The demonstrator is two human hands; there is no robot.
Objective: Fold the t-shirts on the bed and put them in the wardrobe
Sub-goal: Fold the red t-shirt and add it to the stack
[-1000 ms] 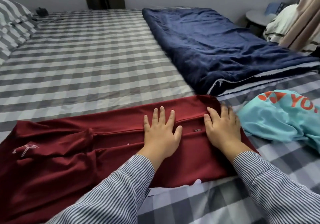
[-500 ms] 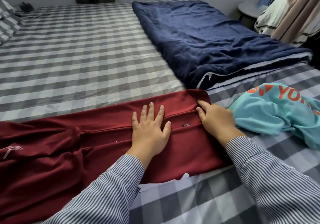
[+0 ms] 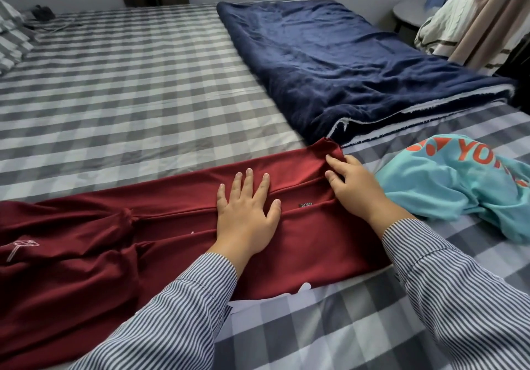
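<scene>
red t-shirt (image 3: 172,237) lies across the lower left and centre of the frame on the checked bed (image 3: 129,97), already narrowed into a long strip with its side edges folded in. left hand (image 3: 246,212) lies flat on the middle of the strip, fingers straight and spread, pinning the fold seam, gripping nothing. right hand (image 3: 352,186) is at the strip's right end, fingers curled onto the bunched corner of fabric, apparently pinching it; thumb side is hidden, so grip depth is unclear. teal t-shirt (image 3: 459,186) sits crumpled at the right edge of the frame, just beside the right hand, not yet folded. navy blanket (image 3: 344,63) lies in the upper right of the frame, touching or nearly touching the strip's far corner.

step, as i read it: mid-fold on the red shirt, lengthwise folds done, crosswise fold pending. next move likely needs the right end lifted and carried over leftward while the left hand holds the crease line. left part of the shirt is wrinkled, needs smoothing first. wardrobe not in view.
</scene>
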